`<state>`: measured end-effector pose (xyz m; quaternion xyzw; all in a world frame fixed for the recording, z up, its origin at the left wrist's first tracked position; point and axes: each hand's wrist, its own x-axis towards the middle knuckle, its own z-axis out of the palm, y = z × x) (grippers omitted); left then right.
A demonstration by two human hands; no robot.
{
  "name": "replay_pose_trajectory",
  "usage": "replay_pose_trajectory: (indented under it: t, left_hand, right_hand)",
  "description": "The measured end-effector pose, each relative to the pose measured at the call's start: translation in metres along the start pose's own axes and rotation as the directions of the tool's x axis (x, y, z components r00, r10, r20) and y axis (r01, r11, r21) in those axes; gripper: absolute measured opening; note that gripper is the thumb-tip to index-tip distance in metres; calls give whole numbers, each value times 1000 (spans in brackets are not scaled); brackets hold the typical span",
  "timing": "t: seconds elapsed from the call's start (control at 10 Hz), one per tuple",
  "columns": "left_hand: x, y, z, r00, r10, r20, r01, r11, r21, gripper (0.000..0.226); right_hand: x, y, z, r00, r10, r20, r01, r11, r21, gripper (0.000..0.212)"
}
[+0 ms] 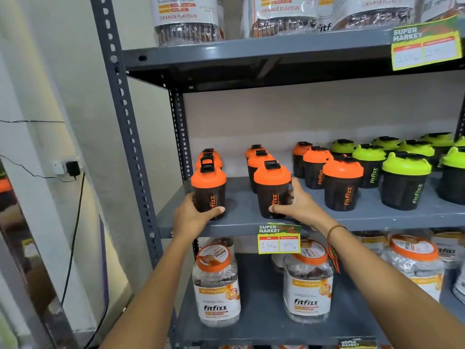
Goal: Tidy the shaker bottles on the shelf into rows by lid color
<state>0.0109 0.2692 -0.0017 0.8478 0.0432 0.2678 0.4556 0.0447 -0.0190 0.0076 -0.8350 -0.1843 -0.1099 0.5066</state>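
Observation:
On the grey middle shelf [241, 222] stand black shaker bottles in rows running front to back. My left hand [193, 215] grips the front orange-lid bottle [208, 187] of the leftmost row. My right hand [299, 205] grips the front orange-lid bottle [271, 187] of the second row. A third orange-lid row [342, 182] stands further right. Green-lid bottles [405, 180] fill the right end of the shelf, partly cut off by the frame edge.
A yellow price tag [279, 239] hangs on the shelf's front edge. Large fitfizz jars [216, 285] stand on the shelf below, more jars [186, 18] on the shelf above. The slotted grey upright [130, 147] borders the left; a wall socket with a plug [68, 167] lies beyond.

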Motion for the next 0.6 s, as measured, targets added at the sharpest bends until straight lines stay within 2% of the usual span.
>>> replay_pose_trajectory:
  t: [0.2, 0.4, 0.5, 0.6]
  left_hand:
    - [1, 1, -1, 1000, 1, 31, 0, 1000, -23, 82]
    - [-6, 7, -1, 999, 16, 41, -16, 1000, -3, 97]
    - [-22, 13, -1, 999, 5, -42, -6, 1000, -13, 105]
    - [-39, 17, -1, 985, -14, -171, 13, 1000, -5, 117]
  right_hand:
    - [0, -2, 0, 1000, 21, 2, -21, 1000, 5, 85]
    - [-2, -6, 2, 999, 44, -16, -43, 998, 34, 113]
    - [-6, -12, 1, 997, 45, -62, -39, 995, 89, 117]
    - [-22, -12, 4, 976, -15, -216, 19, 1000, 18, 109]
